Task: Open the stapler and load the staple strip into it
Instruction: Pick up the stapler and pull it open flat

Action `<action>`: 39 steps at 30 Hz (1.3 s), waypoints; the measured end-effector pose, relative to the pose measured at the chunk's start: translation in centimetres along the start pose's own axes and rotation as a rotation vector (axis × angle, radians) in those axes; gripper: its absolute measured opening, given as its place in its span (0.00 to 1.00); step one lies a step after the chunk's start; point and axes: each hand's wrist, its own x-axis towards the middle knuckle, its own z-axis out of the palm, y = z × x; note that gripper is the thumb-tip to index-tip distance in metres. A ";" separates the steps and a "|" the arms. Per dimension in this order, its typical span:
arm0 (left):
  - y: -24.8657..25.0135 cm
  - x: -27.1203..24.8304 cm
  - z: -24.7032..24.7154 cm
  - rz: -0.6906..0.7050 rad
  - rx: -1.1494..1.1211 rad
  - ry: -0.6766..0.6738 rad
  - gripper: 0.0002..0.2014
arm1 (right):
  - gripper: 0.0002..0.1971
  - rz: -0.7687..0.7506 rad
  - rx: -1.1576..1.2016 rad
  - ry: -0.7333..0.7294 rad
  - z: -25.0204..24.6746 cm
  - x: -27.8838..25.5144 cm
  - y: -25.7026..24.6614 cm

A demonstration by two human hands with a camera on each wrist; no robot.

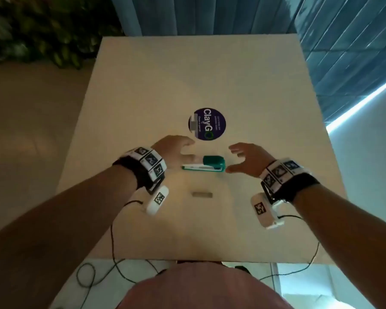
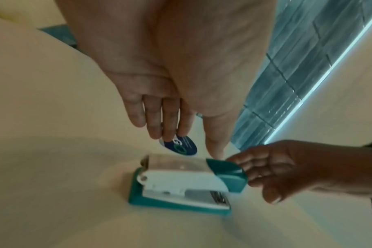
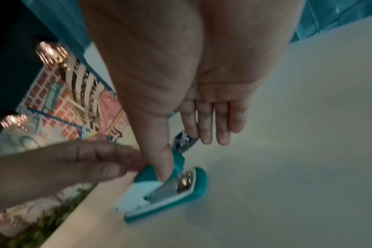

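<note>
Neither grip had closed on anything: the left hand (image 1: 176,150) and the right hand (image 1: 246,161) were both spread wide, fingers relaxed, flanking the stapler (image 1: 204,166) at its two ends. From the right wrist view, the right thumb (image 3: 162,166) appeared to touch the teal top cover, though motion blur made the contact uncertain. The left thumb tip sat just beside the raised cover on the far side.

Largest item noted was the table (image 1: 143,97), a pale square surface. At its centre was a round dark blue sticker (image 1: 208,124) reading "ClayGO". The stapler lay just nearer the person than the sticker, its teal cover lifted at the right end and the white and metal magazine exposed. The staple strip (image 1: 202,194) lay flat on the table, near the stapler on the person's side, apart from both hands.
</note>
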 end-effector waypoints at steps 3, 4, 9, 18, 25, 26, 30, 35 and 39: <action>1.8 1.2 1.4 0.065 0.112 -0.059 0.36 | 0.40 -0.004 -0.089 0.003 1.5 1.1 -0.3; 2.5 1.4 1.9 0.085 0.128 -0.074 0.37 | 0.41 -0.009 -0.122 0.013 2.0 1.3 -0.5; 3.8 1.9 4.3 0.140 0.066 -0.038 0.25 | 0.30 -0.064 -0.195 0.068 3.1 1.8 -0.6; 3.2 2.3 5.2 0.198 -0.030 0.065 0.16 | 0.22 -0.100 -0.167 0.056 3.1 2.5 -0.2; 1.9 -0.2 1.6 0.252 -0.227 0.176 0.17 | 0.17 -0.111 -0.045 0.116 3.4 2.4 0.6; 1.3 -0.8 0.8 0.265 -0.226 0.191 0.17 | 0.17 -0.114 -0.044 0.115 3.4 2.5 0.7; -1.9 -3.0 -1.6 0.257 -0.199 0.249 0.15 | 0.17 -0.108 -0.046 0.114 3.6 2.7 0.9; -6.0 -4.2 -2.7 0.179 -0.129 0.293 0.14 | 0.17 -0.092 -0.055 0.121 3.7 2.7 0.9; -8.6 -4.0 -2.0 0.102 -0.062 0.255 0.13 | 0.17 -0.080 -0.066 0.124 3.9 2.6 0.8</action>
